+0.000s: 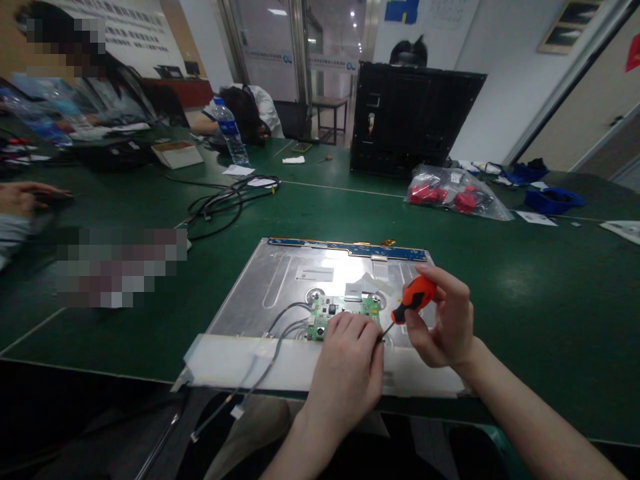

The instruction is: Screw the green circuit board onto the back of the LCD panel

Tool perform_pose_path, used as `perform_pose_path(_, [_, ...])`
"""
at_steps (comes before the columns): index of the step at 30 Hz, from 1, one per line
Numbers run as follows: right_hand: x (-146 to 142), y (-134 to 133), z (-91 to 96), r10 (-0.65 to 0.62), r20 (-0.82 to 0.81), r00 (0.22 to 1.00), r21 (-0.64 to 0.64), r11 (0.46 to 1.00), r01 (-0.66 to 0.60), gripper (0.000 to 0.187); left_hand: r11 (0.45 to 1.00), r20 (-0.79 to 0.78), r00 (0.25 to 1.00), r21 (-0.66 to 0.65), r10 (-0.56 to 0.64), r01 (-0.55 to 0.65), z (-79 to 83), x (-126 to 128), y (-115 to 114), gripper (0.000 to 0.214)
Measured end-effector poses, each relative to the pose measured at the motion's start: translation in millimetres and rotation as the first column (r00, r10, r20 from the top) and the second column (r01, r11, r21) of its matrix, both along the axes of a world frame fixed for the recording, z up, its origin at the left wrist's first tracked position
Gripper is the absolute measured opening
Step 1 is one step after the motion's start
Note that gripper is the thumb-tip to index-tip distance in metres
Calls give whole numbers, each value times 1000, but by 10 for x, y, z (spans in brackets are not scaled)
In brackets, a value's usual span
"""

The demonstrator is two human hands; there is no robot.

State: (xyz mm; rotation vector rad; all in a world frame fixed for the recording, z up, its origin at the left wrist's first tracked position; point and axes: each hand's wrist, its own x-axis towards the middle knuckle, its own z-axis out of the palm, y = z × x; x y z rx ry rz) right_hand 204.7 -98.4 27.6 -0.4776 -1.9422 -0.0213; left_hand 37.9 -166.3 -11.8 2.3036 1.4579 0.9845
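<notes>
My right hand (pixel 444 319) grips a screwdriver (pixel 419 297) with an orange and black handle, thumb and fingers closed round it. Its shaft slants down to the left, to the lower right corner of a green circuit board (pixel 333 308). Across the board's lower edge lies my left hand (pixel 350 357), fingers bent together and holding it, the thumb close to the screwdriver's tip. The fingertips and any screw there are hidden. Beneath the board is a silver metal display panel (pixel 245 300), with a blue strip board (pixel 345 251) along its far edge. Grey cables (pixel 273 353) run from the circuit board's left side over the panel's near edge.
A black cable bundle (pixel 233 200) lies beyond the panel, near a water bottle (pixel 231 133). Further right stand a black monitor casing (pixel 410 120) and a clear bag (pixel 457 193) with red parts. Other people sit at the green table (pixel 525 300); one hand (pixel 20 200) shows at left.
</notes>
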Motion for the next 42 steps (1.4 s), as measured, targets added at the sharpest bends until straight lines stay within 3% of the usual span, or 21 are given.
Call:
perform_pose_path(11, [-58,-18,76,-134,39,990,6,991,134,64,1000,-7,1000,15,2,-2,-1,-6,6,15])
perform_pose_path(23, [-16,-34,105,-117,54,992,-13,993,118,77,1000,-4,1000,-1,6,-6,3,-1,14,16])
perform_pose_path(27, [-23,-31,102,-113,56,992,-3,994,113,72,1000,-20,1000,3,9,-8,-5,0,16,15])
perform_pose_path(33, [-39,-35,99,-208,50,977,13,978,207,67,999,-40,999,30,18,-17,-24,5,10,14])
perform_pose_path(42, [-28,-46,62,-195,32,980,22,981,194,69,999,-30,1000,53,9,-8,-50,8,22,14])
